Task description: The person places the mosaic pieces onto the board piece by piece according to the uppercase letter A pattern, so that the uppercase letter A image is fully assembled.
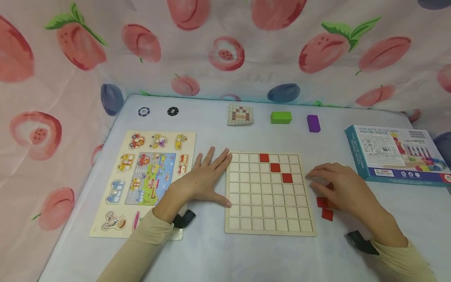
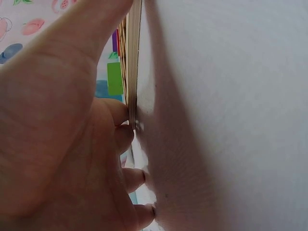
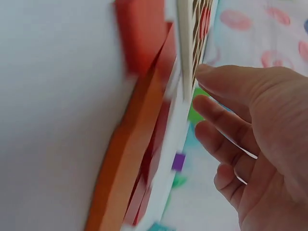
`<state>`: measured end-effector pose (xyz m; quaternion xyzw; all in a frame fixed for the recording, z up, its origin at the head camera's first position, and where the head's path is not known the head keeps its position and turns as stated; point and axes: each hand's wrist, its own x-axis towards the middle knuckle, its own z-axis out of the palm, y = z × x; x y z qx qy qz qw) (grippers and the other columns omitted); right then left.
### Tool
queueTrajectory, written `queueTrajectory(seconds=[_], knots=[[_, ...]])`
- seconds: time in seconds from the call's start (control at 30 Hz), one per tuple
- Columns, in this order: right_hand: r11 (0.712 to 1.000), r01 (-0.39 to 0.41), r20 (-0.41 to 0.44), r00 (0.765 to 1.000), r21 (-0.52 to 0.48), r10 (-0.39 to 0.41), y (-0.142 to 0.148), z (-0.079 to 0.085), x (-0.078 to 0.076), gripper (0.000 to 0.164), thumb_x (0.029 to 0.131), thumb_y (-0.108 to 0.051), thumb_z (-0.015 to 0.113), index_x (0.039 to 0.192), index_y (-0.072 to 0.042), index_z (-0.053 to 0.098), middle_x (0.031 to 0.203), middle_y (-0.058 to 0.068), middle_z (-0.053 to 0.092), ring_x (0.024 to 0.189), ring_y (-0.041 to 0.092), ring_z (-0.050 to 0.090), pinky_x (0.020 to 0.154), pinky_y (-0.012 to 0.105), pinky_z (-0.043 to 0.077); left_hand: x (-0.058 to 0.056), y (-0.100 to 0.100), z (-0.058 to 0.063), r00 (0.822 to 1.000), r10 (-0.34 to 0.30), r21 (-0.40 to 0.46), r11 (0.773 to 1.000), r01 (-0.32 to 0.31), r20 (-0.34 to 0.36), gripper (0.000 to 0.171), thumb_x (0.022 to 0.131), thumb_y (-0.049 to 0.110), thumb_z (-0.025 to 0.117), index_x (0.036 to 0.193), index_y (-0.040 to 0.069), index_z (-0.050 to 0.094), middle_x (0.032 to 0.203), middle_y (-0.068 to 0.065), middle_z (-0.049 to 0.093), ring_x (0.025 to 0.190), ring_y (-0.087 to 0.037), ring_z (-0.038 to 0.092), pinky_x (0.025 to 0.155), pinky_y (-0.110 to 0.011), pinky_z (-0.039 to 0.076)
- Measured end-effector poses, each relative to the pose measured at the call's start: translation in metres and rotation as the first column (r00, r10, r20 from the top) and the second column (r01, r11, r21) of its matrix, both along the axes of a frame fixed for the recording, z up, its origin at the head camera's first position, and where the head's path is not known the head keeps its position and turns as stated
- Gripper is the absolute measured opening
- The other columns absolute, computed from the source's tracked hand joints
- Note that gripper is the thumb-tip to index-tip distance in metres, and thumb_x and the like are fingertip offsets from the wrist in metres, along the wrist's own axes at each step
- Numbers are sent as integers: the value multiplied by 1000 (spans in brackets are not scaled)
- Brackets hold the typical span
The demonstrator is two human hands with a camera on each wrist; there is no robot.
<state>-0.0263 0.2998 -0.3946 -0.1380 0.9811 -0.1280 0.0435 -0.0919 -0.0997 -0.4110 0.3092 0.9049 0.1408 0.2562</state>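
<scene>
A wooden grid board lies flat in the middle of the table, with three red square tiles set in a diagonal near its top right. My left hand spreads its fingers at the board's left edge, index fingertip and thumb touching it. Just off the right edge hovers my right hand, fingers loosely bent, thumb and index apart, no tile visible between them. Beneath it lie several loose red tiles, partly hidden by the hand. An orange piece lies among the red ones in the right wrist view.
A vehicle peg puzzle lies left, partly under my left forearm. Along the back are two round chips, a small grid pattern card, a green block and a purple block. A toy box sits at right.
</scene>
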Motion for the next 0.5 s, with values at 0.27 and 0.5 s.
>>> queueTrajectory(seconds=[0.27, 0.5], knots=[[996, 90, 21, 996, 22, -91, 40, -4, 14, 38, 86, -20, 89, 122, -15, 79, 125, 18, 73, 115, 40, 66, 95, 66, 57, 0, -2, 1, 1000, 3, 4, 1000, -3, -7, 140, 77, 75, 83, 173, 18, -2, 182, 1, -13, 166, -38, -21, 133, -67, -6], [993, 114, 79, 990, 42, -117, 52, -6, 21, 44, 87, -17, 88, 130, -15, 76, 131, 21, 70, 119, 43, 63, 96, 69, 55, 1, -2, 2, 1000, 4, 21, 1000, -4, -11, 139, 77, 73, 84, 173, 16, 2, 182, -1, -10, 167, -41, -18, 133, -69, -5]])
